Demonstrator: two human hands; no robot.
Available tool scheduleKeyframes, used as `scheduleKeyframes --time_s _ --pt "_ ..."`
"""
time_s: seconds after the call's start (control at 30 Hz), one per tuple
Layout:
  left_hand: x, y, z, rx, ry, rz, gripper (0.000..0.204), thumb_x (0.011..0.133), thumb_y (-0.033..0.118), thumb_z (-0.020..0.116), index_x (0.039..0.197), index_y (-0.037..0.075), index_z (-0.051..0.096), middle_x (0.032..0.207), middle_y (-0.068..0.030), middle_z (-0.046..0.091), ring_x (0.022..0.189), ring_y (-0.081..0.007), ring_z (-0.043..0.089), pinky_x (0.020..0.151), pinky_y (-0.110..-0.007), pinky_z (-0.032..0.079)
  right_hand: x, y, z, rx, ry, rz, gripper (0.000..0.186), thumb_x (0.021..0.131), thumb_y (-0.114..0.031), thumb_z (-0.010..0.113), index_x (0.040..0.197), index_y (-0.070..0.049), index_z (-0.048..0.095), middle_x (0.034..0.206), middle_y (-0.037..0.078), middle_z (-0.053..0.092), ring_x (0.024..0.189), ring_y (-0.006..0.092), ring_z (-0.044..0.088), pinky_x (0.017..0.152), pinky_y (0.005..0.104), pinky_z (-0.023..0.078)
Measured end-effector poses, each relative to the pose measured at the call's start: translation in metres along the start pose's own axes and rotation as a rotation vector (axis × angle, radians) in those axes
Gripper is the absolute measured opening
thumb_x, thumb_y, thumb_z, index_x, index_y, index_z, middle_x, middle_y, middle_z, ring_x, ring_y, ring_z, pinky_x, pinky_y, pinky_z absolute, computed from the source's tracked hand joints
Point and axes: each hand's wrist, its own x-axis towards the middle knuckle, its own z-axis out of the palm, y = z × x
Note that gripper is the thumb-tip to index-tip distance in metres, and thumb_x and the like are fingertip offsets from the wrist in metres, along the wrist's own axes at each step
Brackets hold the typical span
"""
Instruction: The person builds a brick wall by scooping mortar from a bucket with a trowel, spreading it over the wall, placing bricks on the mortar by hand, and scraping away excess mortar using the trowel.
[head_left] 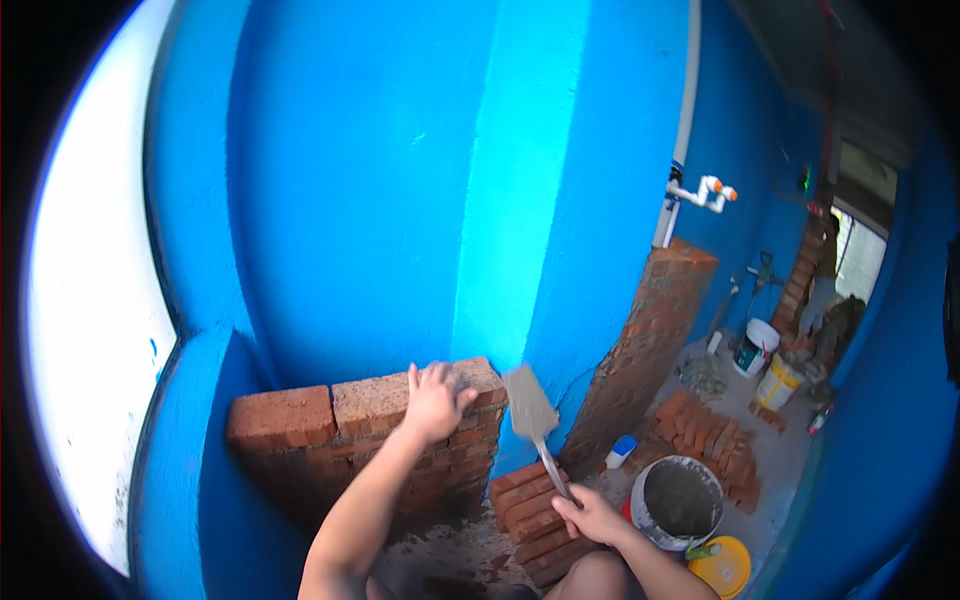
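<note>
My left hand (437, 402) lies on top of a red brick (368, 402) at the right end of a low brick wall's top course, its fingers spread and the thumb apart. Another brick (280, 416) sits to its left in the same course. My right hand (590, 515) is closed around the handle of a brick trowel (531, 402). The trowel's grey, mortar-smeared blade points up, just past the wall's right end. Below the course, the low brick wall (415, 478) stands in the corner between blue walls.
Loose bricks (540, 515) are stacked by my right hand, with another brick pile (705, 440) beyond. A mortar bucket (640, 515) and a yellow lid (735, 570) stand at right. Farther off are a white bucket (757, 345), a yellow bucket (777, 385) and a person (825, 270).
</note>
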Motion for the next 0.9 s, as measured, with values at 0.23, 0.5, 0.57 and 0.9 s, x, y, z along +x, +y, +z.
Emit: scheduleKeyframes --time_s 0.23,0.5,0.57,0.9 --pt "-0.179 0.080 0.006 -0.331 -0.858 0.094 0.037 0.094 0.040 0.061 0.111 0.008 0.070 0.109 -0.0213 0.070 0.101 -0.0411 0.065 0.087 -0.049 0.052 0.006 -0.007 -0.070 -1.272 -0.091 0.109 0.048 0.090 -0.056 0.062 0.098 -0.010 0.075 0.094 0.019 0.073 0.094 0.0386 0.069 0.082 0.0505 0.054" --pt "-0.231 0.069 0.073 -0.174 -1.093 0.022 0.040 0.087 0.030 0.059 0.119 0.009 0.071 0.123 -0.0171 0.069 0.116 -0.0352 0.065 0.100 -0.055 0.047 0.115 -0.120 -0.105 -1.814 -0.080 -0.277 0.056 0.092 -0.065 0.050 0.103 -0.015 0.071 0.097 0.011 0.074 0.094 0.0309 0.071 0.078 0.0461 0.052" --pt "-0.232 0.060 0.086 -0.162 -1.103 0.069 0.041 0.087 0.031 0.061 0.120 0.009 0.071 0.125 -0.0171 0.068 0.118 -0.0366 0.064 0.103 -0.058 0.043 0.135 -0.143 -0.104 -1.875 -0.080 -0.201 0.061 0.092 -0.069 0.048 0.097 -0.014 0.074 0.093 0.011 0.074 0.095 0.0307 0.071 0.078 0.0455 0.052" --pt "-0.213 0.060 0.085 -0.143 -1.074 0.206 0.043 0.091 0.039 0.063 0.122 0.010 0.068 0.124 -0.0135 0.069 0.119 -0.0338 0.063 0.104 -0.065 0.040 0.195 -0.187 -0.093 -1.967 -0.153 -0.058 0.086 0.077 -0.088 0.049 0.113 -0.015 0.077 0.096 0.012 0.075 0.099 0.0304 0.069 0.080 0.0450 0.050"
